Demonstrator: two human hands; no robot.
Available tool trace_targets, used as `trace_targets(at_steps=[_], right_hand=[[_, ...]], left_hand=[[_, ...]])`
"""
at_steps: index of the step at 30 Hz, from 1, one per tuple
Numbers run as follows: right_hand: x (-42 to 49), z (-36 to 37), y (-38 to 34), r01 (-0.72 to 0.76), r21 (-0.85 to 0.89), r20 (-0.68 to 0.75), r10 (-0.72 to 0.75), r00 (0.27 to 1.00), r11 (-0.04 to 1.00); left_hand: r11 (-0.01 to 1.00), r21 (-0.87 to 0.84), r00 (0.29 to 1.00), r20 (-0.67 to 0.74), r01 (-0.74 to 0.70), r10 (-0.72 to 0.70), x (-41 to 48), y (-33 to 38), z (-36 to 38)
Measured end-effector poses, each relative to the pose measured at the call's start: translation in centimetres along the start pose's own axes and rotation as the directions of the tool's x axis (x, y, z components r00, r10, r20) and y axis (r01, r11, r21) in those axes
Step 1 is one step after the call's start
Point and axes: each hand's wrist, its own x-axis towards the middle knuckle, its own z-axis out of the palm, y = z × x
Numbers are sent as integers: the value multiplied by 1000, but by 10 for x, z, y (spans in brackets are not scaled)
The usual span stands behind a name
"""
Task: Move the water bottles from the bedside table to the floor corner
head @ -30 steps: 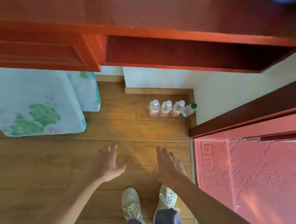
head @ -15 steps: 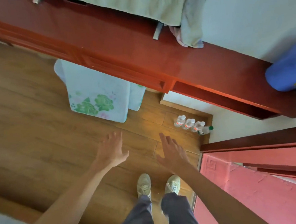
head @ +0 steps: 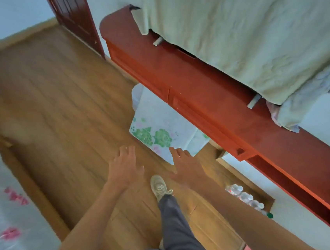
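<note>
I see both hands out over the wooden floor (head: 57, 115), holding nothing: left hand (head: 126, 168) and right hand (head: 187, 166), fingers (head: 126, 152) straight and loosely apart. The water bottles (head: 244, 196) sit in a row in the corner, below the red cabinet (head: 207, 92).

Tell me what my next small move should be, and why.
Probably head for the bedside table to check for more bottles. The left hand and right hand are both open and empty, and the water bottles already stand in a row in the floor corner. The table itself is out of view.
</note>
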Motion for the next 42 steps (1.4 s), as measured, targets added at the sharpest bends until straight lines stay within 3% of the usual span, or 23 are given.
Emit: trace_targets(at_steps=[9, 21, 31, 42], right_hand=[[153, -68, -77, 324, -38, 19, -323, 946, 945], [298, -119, -243, 712, -117, 66, -710, 701, 692], [358, -131, -381, 800, -122, 60, -801, 596, 587], [440, -145, -548, 777, -144, 28, -782, 623, 613]], left_hand=[[973, 45, 964, -155, 225, -215, 77, -79, -83], [839, -93, 800, -261, 536, -540, 89, -203, -157], [743, -165, 697, -263, 649, -667, 86, -327, -200], [750, -200, 695, -284, 631, -661, 120, -500, -267]])
